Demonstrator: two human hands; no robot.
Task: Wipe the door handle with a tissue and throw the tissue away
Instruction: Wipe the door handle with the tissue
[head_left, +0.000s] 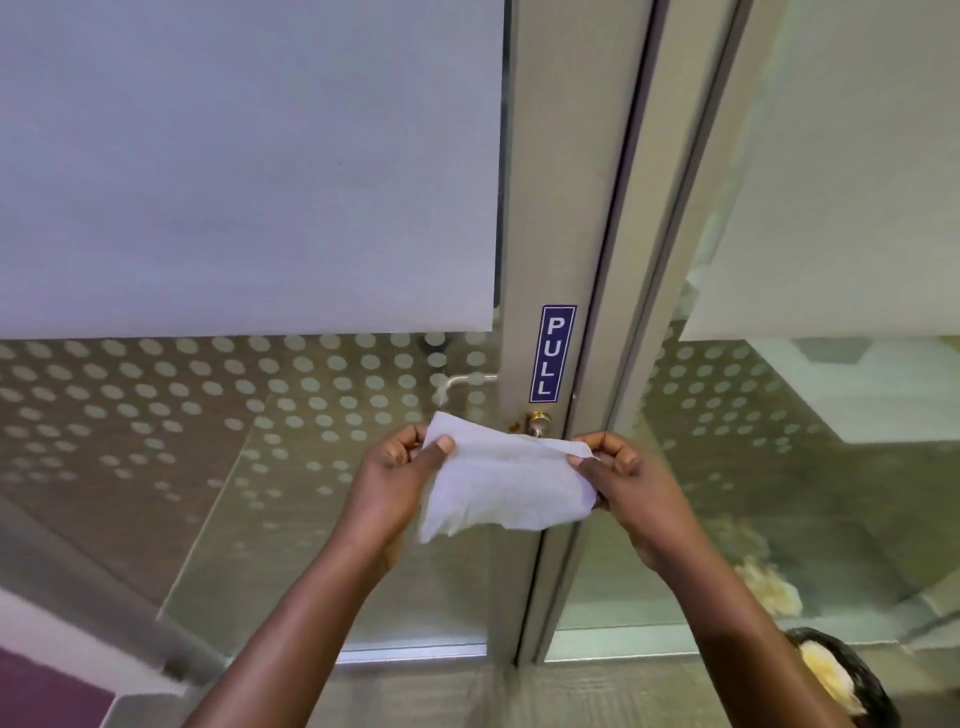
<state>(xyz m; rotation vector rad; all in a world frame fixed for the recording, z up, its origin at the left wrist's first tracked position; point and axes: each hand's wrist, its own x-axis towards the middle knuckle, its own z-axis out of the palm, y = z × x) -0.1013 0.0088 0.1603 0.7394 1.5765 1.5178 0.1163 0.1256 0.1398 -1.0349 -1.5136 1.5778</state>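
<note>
Tissue (506, 486), thin, white and crumpled, stretches between both hands: left hand (397, 480) pinches its left edge, right hand (626, 486) its right corner. Just beyond it sits the round metal handle (537, 423), beneath a blue PULL sticker (552, 353).

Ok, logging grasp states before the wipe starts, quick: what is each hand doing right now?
Left hand: closed, pinching the tissue at its left edge.
Right hand: closed, pinching the same tissue at its right edge.

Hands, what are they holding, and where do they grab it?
Both hold one white tissue, spread between them: the left hand pinches its left edge, the right hand its right edge.
</note>
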